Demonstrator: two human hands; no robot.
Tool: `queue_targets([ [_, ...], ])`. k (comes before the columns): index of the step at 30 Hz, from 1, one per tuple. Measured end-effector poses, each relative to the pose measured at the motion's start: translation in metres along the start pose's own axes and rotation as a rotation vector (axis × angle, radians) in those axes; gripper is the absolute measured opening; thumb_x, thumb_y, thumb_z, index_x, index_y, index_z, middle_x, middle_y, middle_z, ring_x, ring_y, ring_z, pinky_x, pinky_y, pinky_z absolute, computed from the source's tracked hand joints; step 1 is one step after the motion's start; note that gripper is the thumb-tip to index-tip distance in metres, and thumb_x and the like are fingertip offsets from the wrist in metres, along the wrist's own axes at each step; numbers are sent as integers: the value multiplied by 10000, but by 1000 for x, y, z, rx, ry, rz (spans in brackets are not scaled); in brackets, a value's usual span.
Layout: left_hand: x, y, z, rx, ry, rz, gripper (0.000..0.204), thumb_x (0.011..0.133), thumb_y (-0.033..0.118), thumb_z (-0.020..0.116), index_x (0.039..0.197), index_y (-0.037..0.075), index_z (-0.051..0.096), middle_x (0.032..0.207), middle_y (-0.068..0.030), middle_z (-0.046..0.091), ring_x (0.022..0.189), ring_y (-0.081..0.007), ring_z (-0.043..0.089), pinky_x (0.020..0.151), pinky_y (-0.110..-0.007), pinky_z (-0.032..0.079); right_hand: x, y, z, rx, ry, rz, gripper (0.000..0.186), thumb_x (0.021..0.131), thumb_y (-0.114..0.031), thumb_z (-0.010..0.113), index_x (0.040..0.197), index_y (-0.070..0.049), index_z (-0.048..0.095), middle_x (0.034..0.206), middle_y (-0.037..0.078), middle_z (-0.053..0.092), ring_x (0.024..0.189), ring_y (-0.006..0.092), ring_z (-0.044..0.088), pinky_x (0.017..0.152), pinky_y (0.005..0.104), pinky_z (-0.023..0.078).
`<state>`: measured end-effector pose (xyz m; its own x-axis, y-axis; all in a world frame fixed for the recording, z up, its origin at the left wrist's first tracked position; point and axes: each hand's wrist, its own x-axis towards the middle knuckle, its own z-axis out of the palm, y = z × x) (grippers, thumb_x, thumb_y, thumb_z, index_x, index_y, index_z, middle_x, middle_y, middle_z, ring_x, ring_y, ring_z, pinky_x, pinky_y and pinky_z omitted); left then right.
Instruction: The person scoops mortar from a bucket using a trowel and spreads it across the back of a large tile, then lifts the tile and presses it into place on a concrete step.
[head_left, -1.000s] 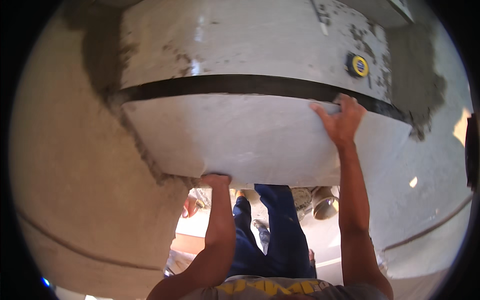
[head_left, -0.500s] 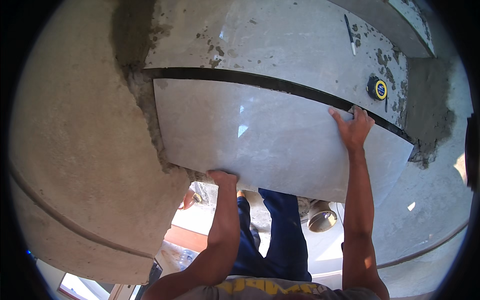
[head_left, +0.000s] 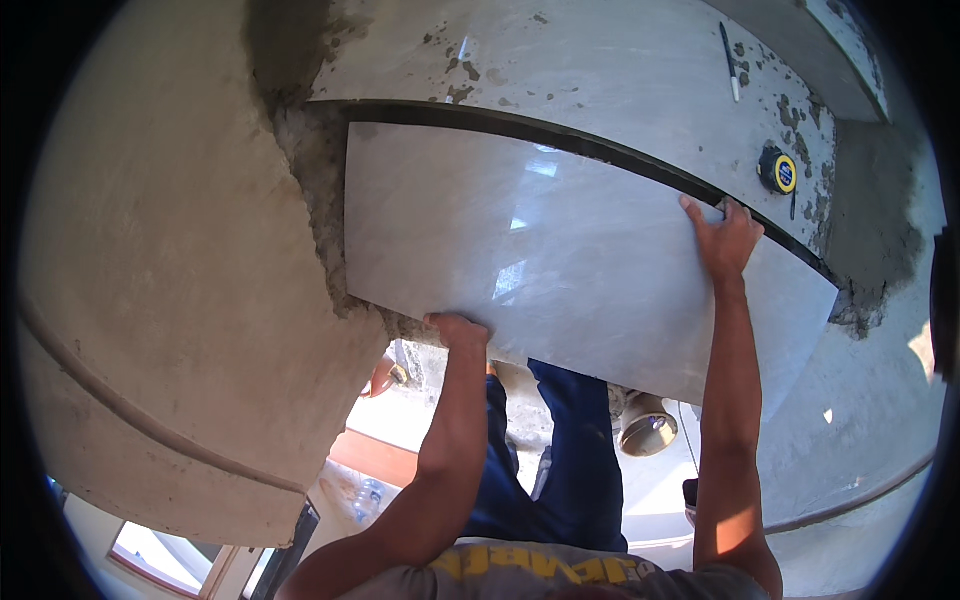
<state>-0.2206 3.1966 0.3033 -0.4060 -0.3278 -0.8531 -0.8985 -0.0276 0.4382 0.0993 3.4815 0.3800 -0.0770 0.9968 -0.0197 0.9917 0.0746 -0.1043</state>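
A large, glossy light-grey tile (head_left: 560,250) spans the gap between two plastered walls, tilted toward me. My left hand (head_left: 458,330) grips its lower edge near the left end, the fingers tucked underneath and hidden. At the far edge, toward the right end, my right hand (head_left: 728,236) is clamped on the tile, its thumb on the face and its fingers over the edge. Between this tile and the speckled upper tile (head_left: 590,80) runs a dark gap (head_left: 560,140), wider on the left than on the right.
On the upper tile lie a marker pen (head_left: 729,62) and a black-and-yellow tape measure (head_left: 777,171). The left plastered wall (head_left: 180,250) has a ragged mortar edge (head_left: 322,220). Rough wet mortar (head_left: 872,230) covers the right side. A bucket (head_left: 648,428) stands below, beside my legs.
The tile's left end has shifted to the right, away from the left wall's ragged edge. Both hands keep their hold, and the whole view has drifted slightly.
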Motion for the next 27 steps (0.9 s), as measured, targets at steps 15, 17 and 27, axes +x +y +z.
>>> queue_targets([
  [15,104,-12,-14,108,-74,-104,753,950,649,400,1507,150,486,1566,-25,472,1401,-204,438,1174,-386,330,-8,12,22,44,6,64,855,732,-800,726,957,25,730,965,205,715,964,384,662,993,565,407],
  [17,125,0,-15,141,141,-92,611,977,500,444,1443,121,551,1500,-48,549,1328,-219,526,1112,-401,414,0,4,8,133,0,46,870,710,-798,743,949,39,744,950,200,721,971,349,652,1006,508,385],
  [27,117,5,-15,251,189,-124,597,995,477,402,1464,141,560,1531,-18,534,1386,-190,497,1159,-387,390,-31,8,-40,242,-44,140,675,701,-695,810,812,-35,725,820,120,706,912,257,645,918,412,378],
])
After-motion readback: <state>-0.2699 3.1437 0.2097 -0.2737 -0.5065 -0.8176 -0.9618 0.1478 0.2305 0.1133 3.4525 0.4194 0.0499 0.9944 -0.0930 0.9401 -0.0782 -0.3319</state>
